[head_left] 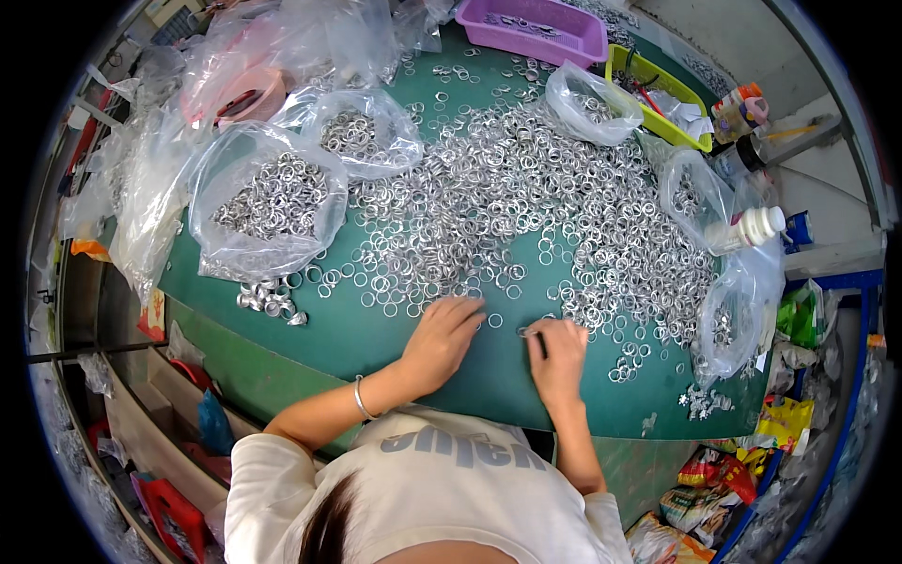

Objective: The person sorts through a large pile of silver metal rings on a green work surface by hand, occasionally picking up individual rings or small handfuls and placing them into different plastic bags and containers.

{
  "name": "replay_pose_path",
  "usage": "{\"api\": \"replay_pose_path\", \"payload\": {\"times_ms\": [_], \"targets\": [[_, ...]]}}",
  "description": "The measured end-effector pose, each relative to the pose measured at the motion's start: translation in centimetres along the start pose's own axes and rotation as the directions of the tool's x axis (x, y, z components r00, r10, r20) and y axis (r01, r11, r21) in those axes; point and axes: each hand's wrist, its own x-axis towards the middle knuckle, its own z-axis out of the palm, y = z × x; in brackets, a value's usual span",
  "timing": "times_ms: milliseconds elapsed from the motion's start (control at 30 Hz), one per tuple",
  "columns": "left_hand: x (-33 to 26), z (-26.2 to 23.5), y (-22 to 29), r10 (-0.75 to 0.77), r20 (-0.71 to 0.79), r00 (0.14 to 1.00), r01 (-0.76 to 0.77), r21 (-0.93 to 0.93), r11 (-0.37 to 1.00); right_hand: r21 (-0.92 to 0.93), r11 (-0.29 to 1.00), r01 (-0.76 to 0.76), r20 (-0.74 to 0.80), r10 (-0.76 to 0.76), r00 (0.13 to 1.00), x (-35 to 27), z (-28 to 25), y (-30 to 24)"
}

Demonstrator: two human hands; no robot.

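Note:
A wide heap of silver metal rings (489, 188) covers much of the green tabletop (460, 385). At the heap's near edge my left hand (442, 343) rests with its fingers stretched over a few rings, their tips slightly blurred. A bracelet circles that wrist. To its right, my right hand (558, 357) is bent, thumb and forefinger drawn together at a ring (525, 332). One loose ring (495, 321) lies flat between the two hands. The undersides of my fingers are hidden.
Clear plastic bags of rings stand left (211, 244) and right (728, 352) of the heap. At the back are a purple basket (536, 39) and a yellow-green basket (662, 125). A white bottle (756, 227) lies right. Open drawers (155, 404) stand below left.

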Motion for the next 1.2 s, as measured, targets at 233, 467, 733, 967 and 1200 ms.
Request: {"api": "replay_pose_path", "payload": {"times_ms": [233, 467, 733, 967, 1200], "targets": [[-0.8, 0.4, 0.7, -0.137, 0.032, 0.99, 0.138, -0.015, 0.99, -0.032, 0.999, -0.02, 0.018, 0.02, 1.0, 0.0, -1.4, 0.0], [-1.3, 0.8, 1.3, -0.059, 0.058, 0.997, 0.066, -0.115, 0.991, 0.118, 0.993, -0.022, 0.092, 0.011, 0.996, 0.7, -0.4, -1.0], [-1.8, 2.4, 1.9, 0.093, 0.254, 0.963, -0.065, -0.114, 0.991, -0.05, 0.997, 0.066, 0.088, -0.062, 0.994, 3.3, 1.9, -0.5], [-3.1, 0.7, 1.4, -0.034, 0.163, 0.986, 0.06, -0.154, 0.986, -0.192, 0.979, -0.075, 0.142, 0.103, 0.984, 0.7, 0.0, -1.1], [-3.7, 1.4, 2.2, -0.027, 0.135, 0.991, 0.055, -0.207, 0.977, -0.189, 0.978, 0.092, 0.145, -0.065, 0.987, 6.2, 3.8, -1.8]]}}
